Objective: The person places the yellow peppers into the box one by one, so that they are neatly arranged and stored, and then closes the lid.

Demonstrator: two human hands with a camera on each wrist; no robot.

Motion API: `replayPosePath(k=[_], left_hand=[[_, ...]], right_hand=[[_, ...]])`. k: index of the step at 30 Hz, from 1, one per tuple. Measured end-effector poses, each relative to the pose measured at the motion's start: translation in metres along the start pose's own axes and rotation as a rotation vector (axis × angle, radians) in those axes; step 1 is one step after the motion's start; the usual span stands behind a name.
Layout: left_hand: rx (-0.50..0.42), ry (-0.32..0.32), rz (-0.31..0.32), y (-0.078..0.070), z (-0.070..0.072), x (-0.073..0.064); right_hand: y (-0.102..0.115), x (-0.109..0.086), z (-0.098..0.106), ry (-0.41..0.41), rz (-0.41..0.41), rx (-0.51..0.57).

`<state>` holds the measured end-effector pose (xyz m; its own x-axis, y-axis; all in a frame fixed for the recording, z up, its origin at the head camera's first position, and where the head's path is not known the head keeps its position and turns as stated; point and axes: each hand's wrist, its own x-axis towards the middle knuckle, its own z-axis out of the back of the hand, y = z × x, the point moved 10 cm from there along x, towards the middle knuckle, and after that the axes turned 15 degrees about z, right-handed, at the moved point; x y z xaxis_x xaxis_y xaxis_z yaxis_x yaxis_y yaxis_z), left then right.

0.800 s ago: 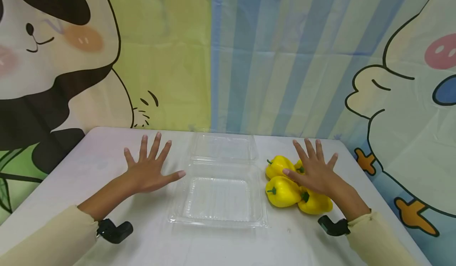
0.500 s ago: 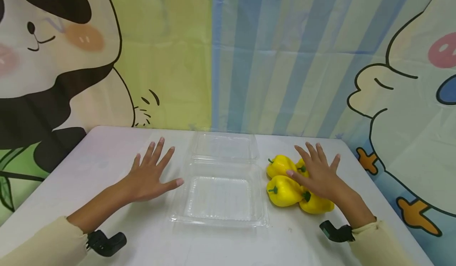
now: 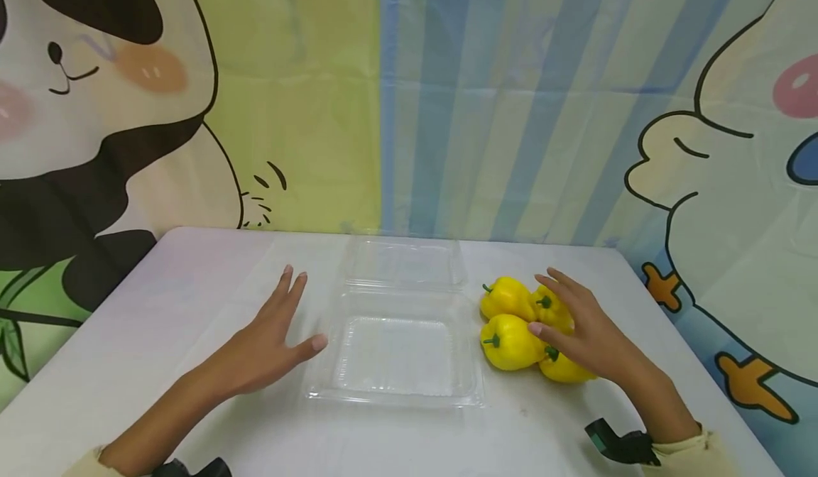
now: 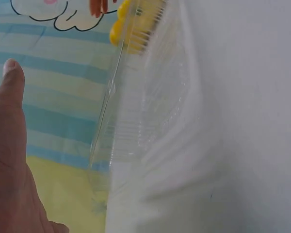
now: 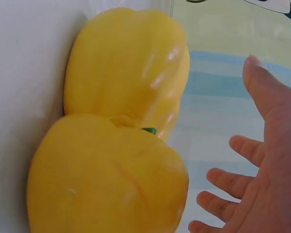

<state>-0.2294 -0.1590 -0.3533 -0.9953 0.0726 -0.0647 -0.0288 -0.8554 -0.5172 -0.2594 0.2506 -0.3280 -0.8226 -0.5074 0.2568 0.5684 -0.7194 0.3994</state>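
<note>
The left hand (image 3: pixel 262 349) is hovering spread, the clear container (image 3: pixel 393 356) lying unfolded to its right. The right hand (image 3: pixel 594 331) is hanging spread beside the yellow peppers (image 3: pixel 511 342), gripping none; these are sitting outside the container, handling seemingly not yet begun. Beneath both, a white tabletop (image 3: pixel 383 441) is stretching toward a cartoon-printed backdrop (image 3: pixel 434 108).

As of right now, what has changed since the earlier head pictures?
The left hand has moved back toward the person; the right hand has shifted slightly back and to the right. Both have turned more edge-on, their spread fingers now closer together. Nothing was taken hold of or let go. The yellow peppers and the open clear container stayed in place.
</note>
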Motion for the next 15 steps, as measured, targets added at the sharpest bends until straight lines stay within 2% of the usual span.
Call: replayPosePath(k=[5,12,15], left_hand=[[-0.027,-0.008,-0.036,-0.008,-0.015,-0.013],[-0.032,-0.052,-0.106,-0.018,-0.028,-0.022],[-0.033,-0.045,-0.095,-0.017,-0.033,-0.024]], right_hand=[[0.004,-0.002,-0.008,-0.013,0.036,0.059],[0.008,-0.002,-0.014,-0.049,0.083,0.083],[0.011,-0.002,-0.015,-0.073,0.104,0.123]])
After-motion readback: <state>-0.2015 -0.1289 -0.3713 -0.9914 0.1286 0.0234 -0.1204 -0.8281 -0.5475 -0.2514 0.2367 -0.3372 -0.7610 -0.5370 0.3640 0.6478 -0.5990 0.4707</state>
